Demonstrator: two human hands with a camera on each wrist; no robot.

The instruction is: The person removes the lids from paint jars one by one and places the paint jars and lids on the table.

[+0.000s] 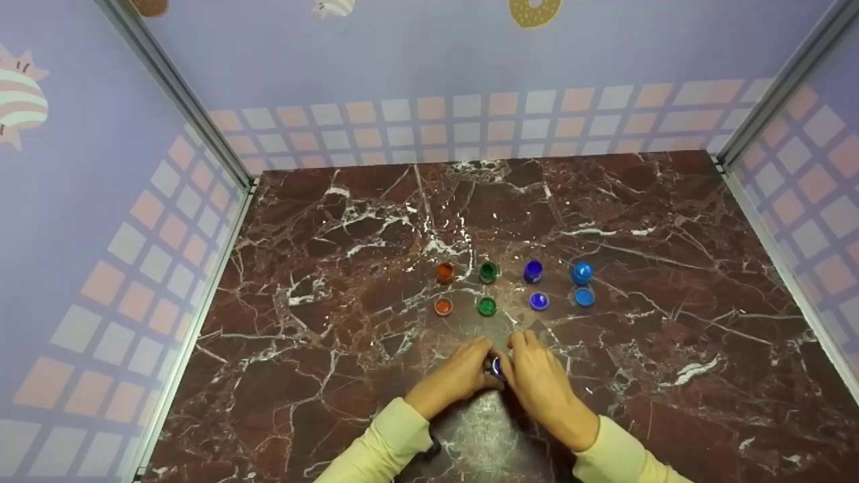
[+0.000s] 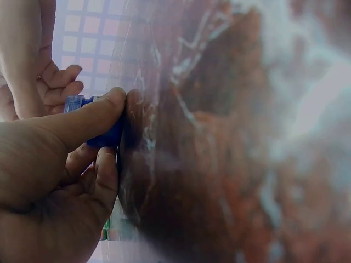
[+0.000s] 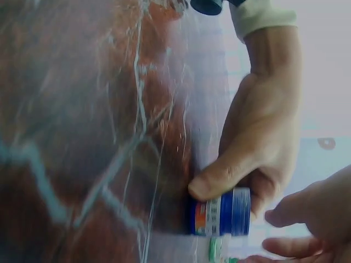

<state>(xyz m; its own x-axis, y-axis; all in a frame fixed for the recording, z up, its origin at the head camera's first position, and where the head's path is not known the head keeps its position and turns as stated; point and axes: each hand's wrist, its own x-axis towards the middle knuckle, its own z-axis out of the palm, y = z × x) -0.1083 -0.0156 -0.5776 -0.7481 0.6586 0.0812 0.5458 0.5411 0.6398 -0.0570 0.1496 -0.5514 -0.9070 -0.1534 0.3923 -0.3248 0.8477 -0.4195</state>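
Note:
Near the table's front, my left hand (image 1: 456, 372) holds a small blue paint jar (image 3: 220, 213) between thumb and fingers. The jar has a printed label and a ribbed, see-through lid (image 2: 74, 103) on it. In the left wrist view its base is close to the dark tabletop. Just right of the jar is my right hand (image 1: 542, 382). The right wrist view shows its fingers spread loosely beside the lid, apart from it. From above, the two hands hide much of the jar.
Beyond the hands stand paint jars without lids: orange (image 1: 445, 272), green (image 1: 488, 272), dark blue (image 1: 533, 271) and light blue (image 1: 582, 272). Matching lids, orange (image 1: 443, 307), green (image 1: 487, 306), blue (image 1: 539, 301) and light blue (image 1: 584, 297), lie before them. Patterned panels (image 1: 436, 67) enclose the marbled table (image 1: 302, 376).

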